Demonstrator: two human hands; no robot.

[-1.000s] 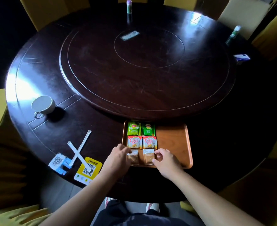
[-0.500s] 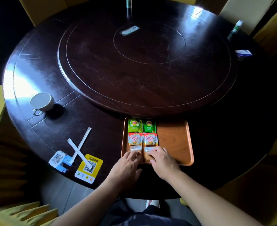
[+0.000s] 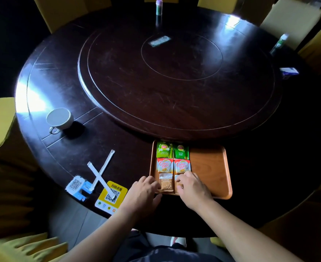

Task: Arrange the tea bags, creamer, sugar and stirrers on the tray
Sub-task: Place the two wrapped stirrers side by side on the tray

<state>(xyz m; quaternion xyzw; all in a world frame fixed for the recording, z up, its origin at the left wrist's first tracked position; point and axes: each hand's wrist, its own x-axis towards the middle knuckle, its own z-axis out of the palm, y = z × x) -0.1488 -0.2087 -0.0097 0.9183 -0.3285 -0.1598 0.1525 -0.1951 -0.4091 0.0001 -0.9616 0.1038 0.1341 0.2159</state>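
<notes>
An orange wooden tray (image 3: 210, 167) lies at the table's near edge. Its left half holds two green tea bags (image 3: 172, 150) at the back, two Coffee-mate creamer packets (image 3: 174, 165) in the middle and two brown sugar packets (image 3: 165, 182) in front. My left hand (image 3: 143, 191) rests at the tray's front left corner, fingertips touching the left sugar packet. My right hand (image 3: 191, 187) lies flat over the right sugar packet, hiding most of it. Two wrapped white stirrers (image 3: 101, 173) lie crossed on the table left of the tray.
A white cup (image 3: 58, 119) stands at the left. A yellow QR card (image 3: 111, 196) and a blue-white QR stand (image 3: 77, 187) sit by the stirrers. A large dark turntable (image 3: 174, 76) fills the table's middle. Yellow chairs surround the table.
Both hands stayed on the sugar packets and shifted slightly; my left hand slid back to the tray's corner. The camera view moved a little.
</notes>
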